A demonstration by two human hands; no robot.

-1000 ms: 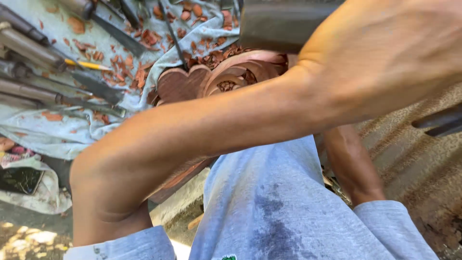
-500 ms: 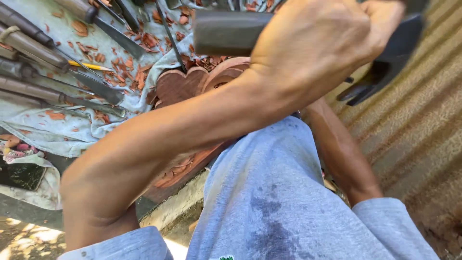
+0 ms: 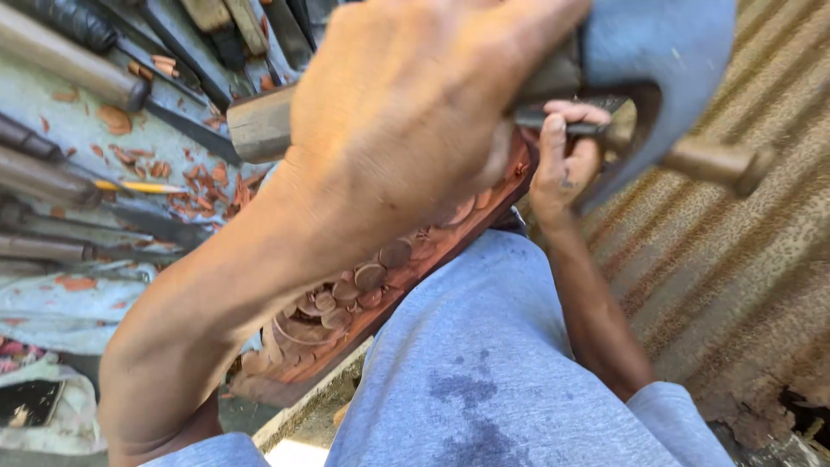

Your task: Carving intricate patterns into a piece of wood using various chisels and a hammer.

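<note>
**Mallet raised over a chisel on carved wood**

Nearest the camera lie the person's legs in grey cloth [image 3: 519,363], knees drawn up, with a dark damp patch on the fabric. Across them runs the left forearm, which rises from the lower left corner to the top centre.

The left hand [image 3: 415,112] fills the upper middle, back of the hand towards the camera, knuckles up. Its grip is fully closed around the handle of a mallet [image 3: 259,125]; the butt of the wooden handle sticks out to the left of the fist, and the large blurred grey head [image 3: 666,52] stands out to the right, above the other hand.

Beyond and lower, the right arm reaches forward along the right leg. The right hand [image 3: 562,160] is closed on a chisel [image 3: 566,123], a thin dark shaft that passes between thumb and fingers. A brown wooden handle [image 3: 709,163] juts out to the right of that hand, partly behind the mallet head.

Under both hands lies the carving [image 3: 363,294], a reddish-brown panel of round scales and curls, tilted across the lap. The chisel's tip is hidden, so contact cannot be told.

Farther left, a pale cloth [image 3: 78,138] carries red wood chips [image 3: 194,186], a yellow pencil [image 3: 138,186] and a row of long-handled tools [image 3: 60,56]. Corrugated sheet [image 3: 743,259] fills the right.
</note>
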